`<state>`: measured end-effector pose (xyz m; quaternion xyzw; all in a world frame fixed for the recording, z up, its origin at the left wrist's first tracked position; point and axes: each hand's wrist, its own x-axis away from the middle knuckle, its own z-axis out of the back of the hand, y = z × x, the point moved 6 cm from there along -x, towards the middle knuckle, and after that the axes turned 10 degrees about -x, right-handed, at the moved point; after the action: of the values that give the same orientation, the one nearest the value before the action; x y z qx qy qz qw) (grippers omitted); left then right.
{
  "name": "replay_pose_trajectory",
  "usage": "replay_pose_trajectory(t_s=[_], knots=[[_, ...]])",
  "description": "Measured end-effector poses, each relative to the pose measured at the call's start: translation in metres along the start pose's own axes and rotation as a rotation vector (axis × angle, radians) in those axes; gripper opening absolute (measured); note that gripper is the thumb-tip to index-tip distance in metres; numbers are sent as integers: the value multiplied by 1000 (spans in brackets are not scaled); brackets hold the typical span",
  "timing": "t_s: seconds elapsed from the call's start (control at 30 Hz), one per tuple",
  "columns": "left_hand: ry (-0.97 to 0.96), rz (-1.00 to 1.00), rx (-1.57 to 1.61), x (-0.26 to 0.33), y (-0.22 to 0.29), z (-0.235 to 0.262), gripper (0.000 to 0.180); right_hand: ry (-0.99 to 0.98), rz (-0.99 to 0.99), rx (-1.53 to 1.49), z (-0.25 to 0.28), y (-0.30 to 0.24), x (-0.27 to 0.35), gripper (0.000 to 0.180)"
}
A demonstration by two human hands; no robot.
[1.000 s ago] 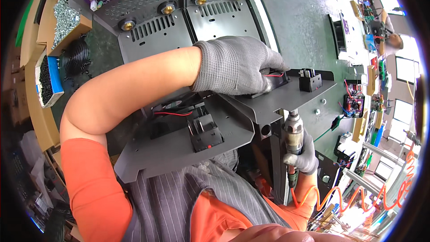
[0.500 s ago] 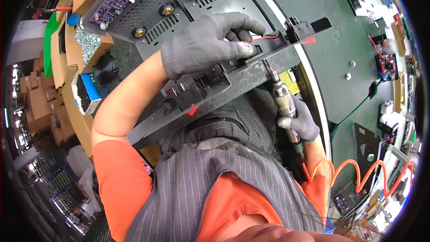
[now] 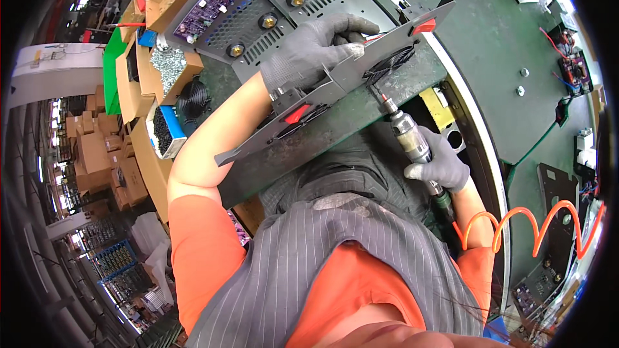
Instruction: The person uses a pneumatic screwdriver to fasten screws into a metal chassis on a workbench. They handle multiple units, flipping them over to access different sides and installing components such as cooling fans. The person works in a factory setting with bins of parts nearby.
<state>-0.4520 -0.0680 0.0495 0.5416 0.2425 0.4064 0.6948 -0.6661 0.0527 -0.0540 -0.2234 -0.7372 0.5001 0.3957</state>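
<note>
My left hand (image 3: 311, 48), in a grey glove, grips the upper edge of a long dark metal panel (image 3: 335, 80) tipped on edge over the green bench. The panel carries round fan grilles and red tabs. My right hand (image 3: 440, 166), also gloved, holds a pneumatic screwdriver (image 3: 410, 138) with its bit touching the panel's underside near the right fan grille (image 3: 390, 61). An orange coiled air hose (image 3: 529, 222) trails from the tool toward the right.
Black perforated chassis plates with brass knobs (image 3: 267, 6) lie beyond the panel. Cardboard bins of screws (image 3: 169, 67) and a purple circuit board (image 3: 206, 9) sit at the left. Circuit boards and wires (image 3: 570, 64) line the right edge of the green mat (image 3: 496, 32).
The panel has tipped further onto its edge and shifted up in view. My right hand brought the screwdriver up so its bit meets the panel. The view has swung.
</note>
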Motion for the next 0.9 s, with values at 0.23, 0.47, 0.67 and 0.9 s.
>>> replay_pose_trajectory(t_s=[0.23, 0.47, 0.67, 0.9], knots=[[5, -45, -99, 5, 4, 10, 55, 48, 17, -10, -12, -11, 4, 78], [722, 173, -449, 188, 1, 129, 35, 153, -44, -105, -9, 41, 19, 63], [704, 684, -823, 335, -84, 96, 29, 206, 33, -110, -19, 48, 16, 61], [919, 689, -1138, 343, -106, 91, 24, 259, 45, -102, -27, 41, 16, 55]])
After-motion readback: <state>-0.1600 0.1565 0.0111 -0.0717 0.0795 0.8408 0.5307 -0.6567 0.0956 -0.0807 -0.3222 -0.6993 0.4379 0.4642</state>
